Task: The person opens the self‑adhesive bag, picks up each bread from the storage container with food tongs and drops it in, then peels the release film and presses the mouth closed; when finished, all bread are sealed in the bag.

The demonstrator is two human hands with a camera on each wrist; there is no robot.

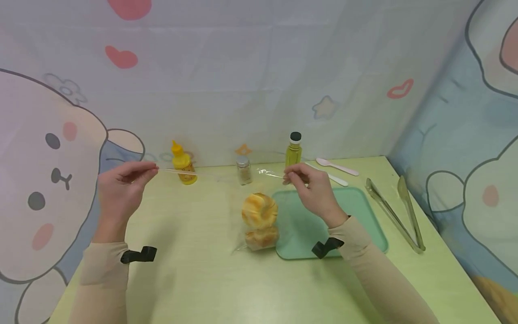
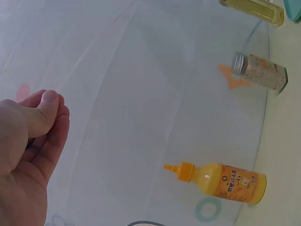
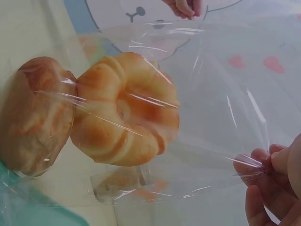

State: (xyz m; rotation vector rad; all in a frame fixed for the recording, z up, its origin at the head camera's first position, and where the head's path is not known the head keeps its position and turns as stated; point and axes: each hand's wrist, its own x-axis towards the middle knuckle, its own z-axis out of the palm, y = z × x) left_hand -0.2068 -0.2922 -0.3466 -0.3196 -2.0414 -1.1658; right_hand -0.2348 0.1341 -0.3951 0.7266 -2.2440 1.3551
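Note:
A clear plastic bag [image 3: 214,117] is stretched between my two hands, each pinching one end of its upper edge. My left hand [image 1: 122,189] grips its end between thumb and fingertips, near the yellow squeeze bottle. On the other side, my right hand [image 1: 314,192] pinches a gathered bit of film above the green tray. Low in the bag sit two breads: a golden ring-shaped bread [image 1: 259,211] and, beneath it, a browner rounded bread [image 1: 262,238]. The right wrist view shows both through the film. Whether the bag's bottom touches the table is hard to tell.
Along the back stand a yellow squeeze bottle [image 1: 184,167], a silver-capped seasoning jar [image 1: 244,171] and a black-capped oil bottle [image 1: 293,153]. To the right are a green tray [image 1: 378,229], a pink spoon [image 1: 337,167], a white utensil [image 1: 337,181] and metal tongs [image 1: 392,216].

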